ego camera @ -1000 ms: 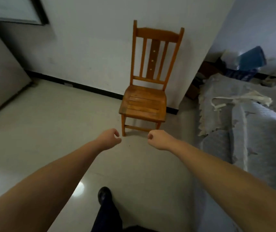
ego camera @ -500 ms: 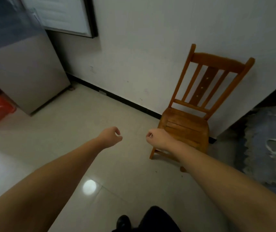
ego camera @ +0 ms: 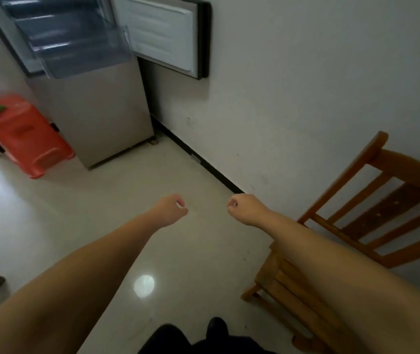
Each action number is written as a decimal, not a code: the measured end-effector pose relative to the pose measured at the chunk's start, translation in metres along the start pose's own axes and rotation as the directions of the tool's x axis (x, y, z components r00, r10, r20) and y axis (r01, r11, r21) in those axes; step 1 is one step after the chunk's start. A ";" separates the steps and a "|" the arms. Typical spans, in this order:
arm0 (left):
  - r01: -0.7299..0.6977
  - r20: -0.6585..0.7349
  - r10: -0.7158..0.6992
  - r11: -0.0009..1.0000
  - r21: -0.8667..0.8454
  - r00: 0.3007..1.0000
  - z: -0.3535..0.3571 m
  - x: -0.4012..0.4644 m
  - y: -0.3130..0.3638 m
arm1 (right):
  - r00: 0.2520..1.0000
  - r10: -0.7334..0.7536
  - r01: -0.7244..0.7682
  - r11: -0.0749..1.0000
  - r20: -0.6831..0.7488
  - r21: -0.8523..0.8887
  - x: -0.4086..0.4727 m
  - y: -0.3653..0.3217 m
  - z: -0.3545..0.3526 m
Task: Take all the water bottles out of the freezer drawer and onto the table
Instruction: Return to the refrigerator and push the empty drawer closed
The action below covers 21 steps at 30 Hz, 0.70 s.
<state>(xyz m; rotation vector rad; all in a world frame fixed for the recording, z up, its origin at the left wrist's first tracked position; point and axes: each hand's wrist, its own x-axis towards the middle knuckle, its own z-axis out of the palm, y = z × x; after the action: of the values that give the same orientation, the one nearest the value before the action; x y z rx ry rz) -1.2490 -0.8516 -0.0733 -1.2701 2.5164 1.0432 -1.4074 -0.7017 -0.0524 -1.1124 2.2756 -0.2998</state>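
The freezer (ego camera: 94,111) stands at the upper left with its door (ego camera: 163,34) swung open against the wall. Clear plastic drawers (ego camera: 76,44) show inside, the lowest one pulled out a little; I can make out no water bottles in them. My left hand (ego camera: 170,209) and my right hand (ego camera: 244,209) are stretched out in front of me over the floor, both curled into empty fists, well short of the freezer. No table is in view.
A red plastic stool (ego camera: 25,136) stands left of the freezer. A wooden chair (ego camera: 357,226) sits against the wall at the right, under my right forearm. Pale tiled floor (ego camera: 101,213) lies between me and the freezer.
The view has swung left: the chair slid from centre to the right edge, and the open freezer and red stool came into view. Both fists kept their pose.
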 end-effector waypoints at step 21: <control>0.222 -0.134 -0.239 0.966 -0.130 0.962 -0.221 0.232 -0.119 | 0.958 -0.248 0.264 0.959 0.141 -0.107 0.334 -0.210 -0.053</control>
<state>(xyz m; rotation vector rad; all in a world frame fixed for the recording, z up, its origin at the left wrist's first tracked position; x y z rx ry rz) -1.2679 -1.1929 -0.0636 -1.6853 2.3626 1.0866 -1.4639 -1.0955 -0.0534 -1.4540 2.0625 -0.1833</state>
